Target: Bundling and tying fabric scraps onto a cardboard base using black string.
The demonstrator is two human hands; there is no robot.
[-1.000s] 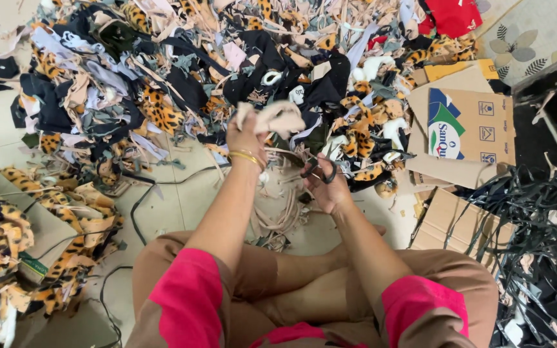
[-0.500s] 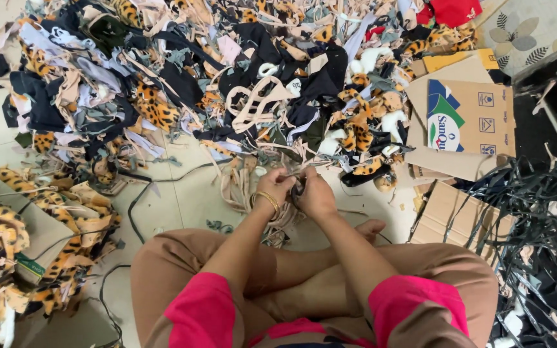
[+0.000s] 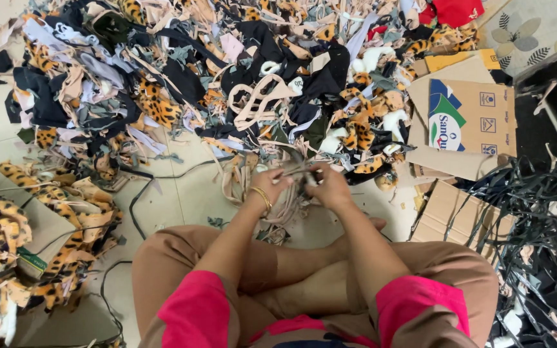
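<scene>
Together, left hand [image 3: 271, 185] and right hand [image 3: 327, 185] both pinching beige strap bundle [image 3: 288, 209]; scrap fabric heap [image 3: 182, 84] just beyond grip, cardboard box [image 3: 469, 125] rightward.

A pale tiled floor [image 3: 182, 193] buried under fabric offcuts, lit evenly from above.

A broad heap of mixed fabric scraps [image 3: 227, 71], black, beige, grey and leopard-print, fills the upper half of the floor. A brown corrugated cardboard box with a green and blue printed panel [image 3: 469, 122] lies flattened at the right, another plain brown cardboard sheet [image 3: 449, 212] just below it. Tangled black straps [image 3: 536, 212] spread beside that. A second pile of leopard-print pieces [image 3: 8, 238] lies at the left edge.
</scene>
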